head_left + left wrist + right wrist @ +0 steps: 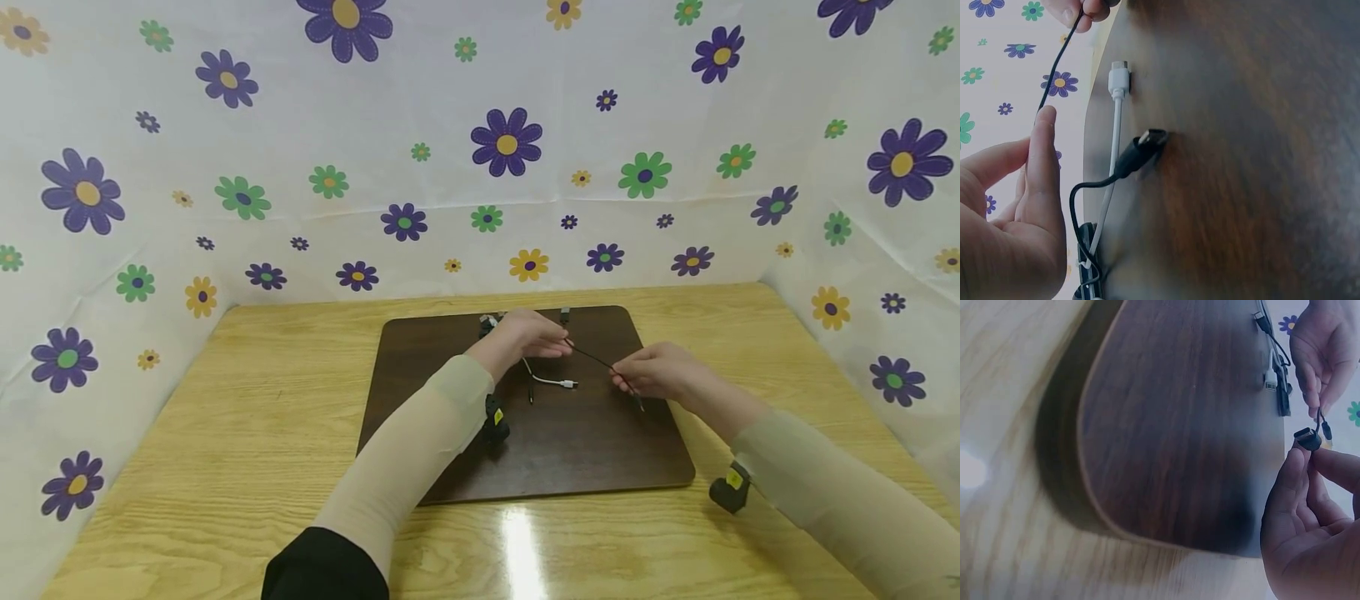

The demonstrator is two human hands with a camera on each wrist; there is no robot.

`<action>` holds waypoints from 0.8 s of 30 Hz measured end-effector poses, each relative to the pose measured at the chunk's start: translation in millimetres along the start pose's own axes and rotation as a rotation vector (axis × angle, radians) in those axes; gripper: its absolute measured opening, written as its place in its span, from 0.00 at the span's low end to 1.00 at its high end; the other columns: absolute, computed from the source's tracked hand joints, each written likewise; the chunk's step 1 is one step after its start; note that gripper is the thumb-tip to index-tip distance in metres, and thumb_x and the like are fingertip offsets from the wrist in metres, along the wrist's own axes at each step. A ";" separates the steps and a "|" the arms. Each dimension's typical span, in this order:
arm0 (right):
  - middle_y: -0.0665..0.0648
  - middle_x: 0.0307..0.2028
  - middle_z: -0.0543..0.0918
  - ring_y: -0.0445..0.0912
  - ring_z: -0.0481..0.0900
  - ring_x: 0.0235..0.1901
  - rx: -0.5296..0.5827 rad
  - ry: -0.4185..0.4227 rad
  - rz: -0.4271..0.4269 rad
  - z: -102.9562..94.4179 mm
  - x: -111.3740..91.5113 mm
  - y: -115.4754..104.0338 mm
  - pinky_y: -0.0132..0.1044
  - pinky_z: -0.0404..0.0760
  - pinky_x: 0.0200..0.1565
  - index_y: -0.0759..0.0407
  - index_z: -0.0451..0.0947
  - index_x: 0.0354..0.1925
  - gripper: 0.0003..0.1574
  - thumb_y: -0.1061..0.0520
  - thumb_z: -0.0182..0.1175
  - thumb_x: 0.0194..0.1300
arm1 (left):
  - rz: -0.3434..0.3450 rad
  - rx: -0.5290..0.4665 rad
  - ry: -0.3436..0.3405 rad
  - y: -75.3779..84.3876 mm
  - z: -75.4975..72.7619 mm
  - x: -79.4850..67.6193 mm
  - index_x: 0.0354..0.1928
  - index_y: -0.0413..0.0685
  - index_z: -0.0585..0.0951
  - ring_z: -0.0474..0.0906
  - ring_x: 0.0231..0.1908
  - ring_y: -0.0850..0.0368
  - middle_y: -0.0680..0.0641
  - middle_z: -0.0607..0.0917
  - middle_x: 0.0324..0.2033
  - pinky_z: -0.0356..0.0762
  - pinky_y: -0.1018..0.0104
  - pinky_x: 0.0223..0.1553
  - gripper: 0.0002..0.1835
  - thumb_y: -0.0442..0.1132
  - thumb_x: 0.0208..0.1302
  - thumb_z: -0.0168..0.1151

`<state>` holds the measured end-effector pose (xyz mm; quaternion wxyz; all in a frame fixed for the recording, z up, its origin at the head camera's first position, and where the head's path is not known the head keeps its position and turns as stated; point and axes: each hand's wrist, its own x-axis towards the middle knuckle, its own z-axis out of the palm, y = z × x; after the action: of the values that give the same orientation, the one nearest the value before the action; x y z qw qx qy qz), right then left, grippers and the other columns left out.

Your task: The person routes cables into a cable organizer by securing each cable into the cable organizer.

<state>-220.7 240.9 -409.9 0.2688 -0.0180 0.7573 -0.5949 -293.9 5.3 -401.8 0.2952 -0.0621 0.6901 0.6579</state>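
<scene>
A thin black cable [592,357] stretches between both hands above the dark brown board [555,454]. My left hand [531,332] pinches one part of it between thumb and fingers. Closer to the board's right edge, my right hand [652,371] pinches the cable near its end, where a black plug [1307,439] sticks out past the fingertips. Under the left hand, a white cable's plug [1119,80] lies on the board beside another black cable's plug [1138,156]. The left hand partly hides the rest of those cables in the head view.
Several small connectors [486,323] sit at the board's far side, with a grey plug [565,315] near its back edge. The board lies on a light wooden table [285,417]. A flower-patterned cloth [420,183] hangs behind and at both sides.
</scene>
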 end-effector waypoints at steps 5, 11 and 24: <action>0.45 0.32 0.89 0.33 0.84 0.33 0.004 0.011 0.004 3.0 2.8 -2.1 0.26 0.86 0.41 0.87 0.71 0.63 0.27 0.62 0.53 0.82 | -0.015 -0.007 0.026 0.4 -3.7 0.0 0.59 0.24 0.83 0.86 0.21 0.59 0.27 0.85 0.59 0.86 0.74 0.25 0.15 0.27 0.76 0.61; 0.44 0.31 0.89 0.33 0.84 0.32 -0.007 0.013 -0.002 8.9 7.1 -5.8 0.25 0.85 0.40 0.85 0.73 0.62 0.25 0.61 0.53 0.81 | -0.008 0.001 0.044 -0.1 -10.5 -0.7 0.60 0.24 0.82 0.86 0.21 0.60 0.27 0.84 0.59 0.87 0.74 0.26 0.16 0.27 0.76 0.61; 0.44 0.29 0.89 0.32 0.84 0.31 -0.036 0.059 -0.014 18.4 20.2 -14.0 0.24 0.86 0.38 0.84 0.75 0.62 0.25 0.62 0.56 0.80 | -0.011 0.005 0.101 5.3 -22.2 -3.0 0.58 0.23 0.83 0.85 0.18 0.61 0.26 0.83 0.58 0.85 0.74 0.23 0.15 0.26 0.74 0.62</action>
<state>-234.2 213.4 -407.6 0.2420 -0.0106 0.7753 -0.5832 -301.2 -15.8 -396.6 0.2639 -0.0982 0.7053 0.6506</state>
